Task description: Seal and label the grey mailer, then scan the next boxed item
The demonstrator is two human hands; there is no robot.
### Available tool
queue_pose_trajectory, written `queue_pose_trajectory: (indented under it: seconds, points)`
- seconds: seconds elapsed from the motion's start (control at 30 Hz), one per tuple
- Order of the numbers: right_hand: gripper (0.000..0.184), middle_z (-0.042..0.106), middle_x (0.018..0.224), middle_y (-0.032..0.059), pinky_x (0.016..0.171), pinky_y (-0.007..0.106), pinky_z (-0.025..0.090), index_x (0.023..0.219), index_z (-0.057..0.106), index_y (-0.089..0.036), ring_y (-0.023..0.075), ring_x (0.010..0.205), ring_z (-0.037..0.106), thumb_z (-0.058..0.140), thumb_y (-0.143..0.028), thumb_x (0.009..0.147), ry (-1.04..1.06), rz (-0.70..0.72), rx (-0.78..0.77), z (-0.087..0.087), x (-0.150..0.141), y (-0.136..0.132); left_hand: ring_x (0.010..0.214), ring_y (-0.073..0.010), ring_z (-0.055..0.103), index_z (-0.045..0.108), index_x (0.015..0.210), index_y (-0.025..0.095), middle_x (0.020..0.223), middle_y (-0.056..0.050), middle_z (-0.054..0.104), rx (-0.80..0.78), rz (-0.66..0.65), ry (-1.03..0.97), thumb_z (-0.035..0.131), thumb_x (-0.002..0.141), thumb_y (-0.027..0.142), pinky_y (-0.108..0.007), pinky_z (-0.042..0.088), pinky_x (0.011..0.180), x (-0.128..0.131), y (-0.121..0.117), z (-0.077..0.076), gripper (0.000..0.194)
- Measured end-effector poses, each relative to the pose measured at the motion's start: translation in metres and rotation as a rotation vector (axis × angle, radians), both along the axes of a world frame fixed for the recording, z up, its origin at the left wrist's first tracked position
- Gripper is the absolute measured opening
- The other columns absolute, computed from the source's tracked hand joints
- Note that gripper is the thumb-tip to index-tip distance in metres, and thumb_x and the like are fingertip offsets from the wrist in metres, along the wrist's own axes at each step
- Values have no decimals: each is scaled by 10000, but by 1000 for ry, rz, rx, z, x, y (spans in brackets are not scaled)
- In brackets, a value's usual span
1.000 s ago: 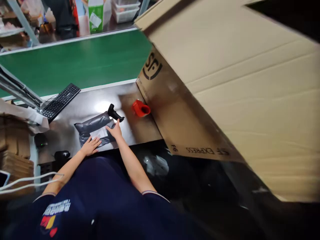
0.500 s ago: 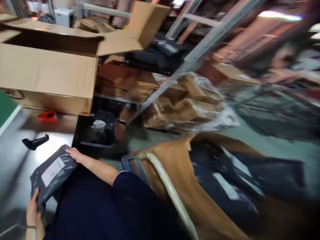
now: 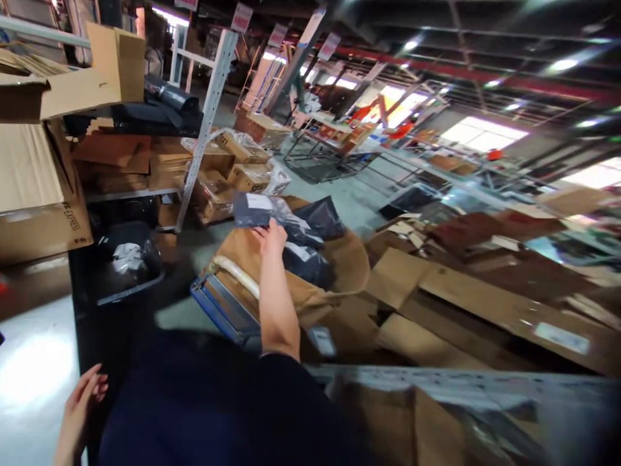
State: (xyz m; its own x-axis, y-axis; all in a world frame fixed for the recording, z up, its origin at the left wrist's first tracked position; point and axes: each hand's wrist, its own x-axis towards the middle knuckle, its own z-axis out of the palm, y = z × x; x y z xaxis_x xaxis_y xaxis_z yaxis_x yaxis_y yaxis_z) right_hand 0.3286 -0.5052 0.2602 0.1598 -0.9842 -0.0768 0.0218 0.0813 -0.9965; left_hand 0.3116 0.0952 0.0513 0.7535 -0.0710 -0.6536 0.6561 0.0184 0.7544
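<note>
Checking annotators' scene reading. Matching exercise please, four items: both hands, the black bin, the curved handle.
1. Right hand
2. Left hand
3. Black bin
4. Curved handle

A. Has crumpled pale plastic inside
B. Holds nothing, near the edge of the shiny tabletop
C. Whitish, beside the brown open carton
D. At the near edge of a dark bag with a white label

Pairs: 1-D, 2-B, 3-A, 4-C

The left hand (image 3: pixel 83 398) has released the dark parcel (image 3: pixel 246 211), which the right hand (image 3: pixel 273 239) has brought to the carton (image 3: pixel 353 262).
</note>
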Motion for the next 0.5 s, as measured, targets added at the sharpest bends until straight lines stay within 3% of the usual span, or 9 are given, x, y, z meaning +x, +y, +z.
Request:
queue_pose_trajectory:
  seconds: [0.07,0.13,0.2,0.27,0.33,0.4,0.5]
  points:
    - [262,712,1068,47,833,277,604,1188,575,-193,91,769,709,417,-332,1031,175,63,53,9,9,-28,830,-271,783,796,997,272,890,-16,832,45,10,-8,904,487,623,-364,641,710,-6,9,-1,629]
    - [360,698,1227,120,905,314,590,1332,552,-153,91,821,713,414,-267,1020,265,129,62,9,30,-35,883,-294,794,783,999,259,906,-26,832,95,40,-27,883,499,652,-376,645,733,-13,18,-5,644]
    - [402,705,1268,132,941,339,592,1383,553,-157,94,836,717,458,-257,1005,294,245,49,-1,62,-18,902,-316,795,767,990,240,906,-47,828,157,100,-51,864,477,708,-392,645,740,-14,29,-5,702]
    - [360,752,1196,99,917,347,614,1326,618,-183,105,823,733,524,-277,992,299,444,31,-13,103,19,884,-338,791,756,964,229,886,-71,825,237,148,-96,856,403,763,-417,643,745,-8,41,5,781]
    - [268,789,1070,74,884,356,630,1179,709,-178,129,802,746,634,-272,939,290,691,10,-17,147,69,914,-361,790,763,968,230,894,-89,831,338,143,-180,853,371,789,-426,640,751,6,57,33,823]
    - [220,802,981,58,887,384,636,1053,764,-174,156,804,746,757,-260,850,245,949,-146,-6,190,119,1025,-375,783,780,1050,242,984,-98,844,457,124,-314,835,461,795,-398,632,719,23,75,80,810]
    - [304,808,921,45,898,441,644,1013,808,-210,193,814,737,867,-388,774,-10,1209,-593,44,257,171,1140,-354,753,768,1200,276,1121,-75,835,668,257,-567,767,672,759,-370,636,731,46,98,161,715]
